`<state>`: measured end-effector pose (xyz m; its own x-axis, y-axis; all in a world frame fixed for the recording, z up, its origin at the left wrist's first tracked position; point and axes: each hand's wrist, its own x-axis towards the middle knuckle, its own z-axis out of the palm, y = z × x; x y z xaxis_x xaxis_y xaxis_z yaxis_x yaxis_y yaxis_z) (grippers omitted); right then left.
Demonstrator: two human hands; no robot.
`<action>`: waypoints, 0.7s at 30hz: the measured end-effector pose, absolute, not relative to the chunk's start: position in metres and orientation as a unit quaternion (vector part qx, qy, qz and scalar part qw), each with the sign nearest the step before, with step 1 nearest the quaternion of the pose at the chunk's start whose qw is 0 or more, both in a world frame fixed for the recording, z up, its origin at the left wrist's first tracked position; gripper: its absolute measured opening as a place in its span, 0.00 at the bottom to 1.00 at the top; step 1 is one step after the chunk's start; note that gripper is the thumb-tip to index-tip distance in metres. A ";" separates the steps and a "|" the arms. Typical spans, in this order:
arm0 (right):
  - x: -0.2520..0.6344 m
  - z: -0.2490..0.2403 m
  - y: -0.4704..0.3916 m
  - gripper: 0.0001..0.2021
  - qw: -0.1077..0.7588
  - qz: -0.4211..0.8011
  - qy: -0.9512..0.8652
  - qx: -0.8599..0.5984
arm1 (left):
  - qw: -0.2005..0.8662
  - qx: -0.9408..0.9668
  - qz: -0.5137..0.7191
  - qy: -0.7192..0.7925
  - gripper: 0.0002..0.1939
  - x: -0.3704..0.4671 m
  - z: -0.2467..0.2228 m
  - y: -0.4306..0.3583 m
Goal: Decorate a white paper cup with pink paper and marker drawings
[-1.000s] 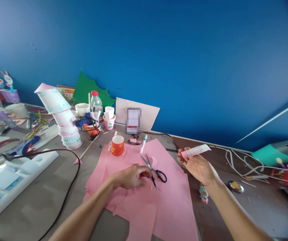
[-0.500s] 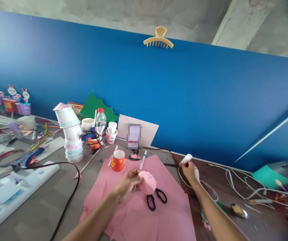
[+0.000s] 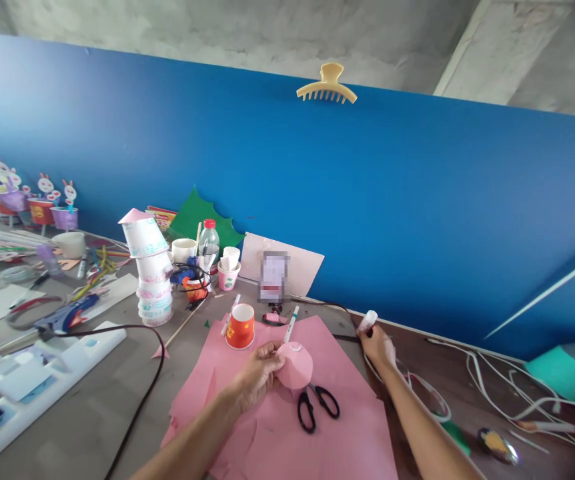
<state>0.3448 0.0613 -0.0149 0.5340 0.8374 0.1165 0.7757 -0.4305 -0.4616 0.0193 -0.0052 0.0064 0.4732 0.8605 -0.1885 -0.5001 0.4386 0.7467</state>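
Observation:
A rounded pink paper piece [image 3: 296, 366] is pinched at its left edge by my left hand [image 3: 260, 375], above a large pink sheet [image 3: 337, 433]. Out to the right, my right hand [image 3: 378, 350] has its fingers round a small white-capped object [image 3: 367, 321], perhaps a glue stick, near the sheet's right edge. Black-handled scissors [image 3: 312, 407] lie on the sheet just right of the paper piece, their blades hidden. A red paper cup [image 3: 240, 326] stands at the sheet's back left, and a white marker [image 3: 291, 325] lies behind my left hand.
Stacked paper cups [image 3: 153, 273] stand at the left, with a glue gun [image 3: 70, 315] and a white power strip [image 3: 82, 357] nearer the edge. A bottle [image 3: 209, 240] is behind. White cables [image 3: 487, 380] cross the right side. A blue partition [image 3: 392, 200] rises behind the table.
The view has shifted, so most things appear slightly lower and further right. The white-capped object in my right hand has tilted more upright. My left hand still holds the pink piece.

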 end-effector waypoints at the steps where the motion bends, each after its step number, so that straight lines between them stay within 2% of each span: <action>1: 0.344 -0.014 0.061 0.11 0.248 0.062 -0.475 -0.842 | 0.799 0.314 0.424 0.288 0.20 0.019 0.007 -0.005; 3: 0.341 -0.009 0.057 0.11 0.278 0.048 -0.463 -0.840 | 0.800 0.314 0.421 0.290 0.21 0.019 0.010 -0.006; 7: 0.324 0.003 0.037 0.22 0.374 -0.010 -0.444 -0.814 | 0.796 0.316 0.428 0.289 0.22 0.019 0.012 -0.006; 12: 0.273 0.015 -0.006 0.16 0.474 0.015 -0.572 -0.669 | 0.805 0.293 0.426 0.290 0.23 0.023 0.012 -0.008; 18: 0.213 0.019 -0.033 0.13 0.509 0.062 -0.692 -0.508 | 0.802 0.296 0.438 0.279 0.21 0.026 0.011 -0.010; 21: 0.207 0.016 -0.038 0.13 0.490 0.063 -0.735 -0.465 | 0.804 0.297 0.438 0.271 0.21 0.026 0.009 -0.011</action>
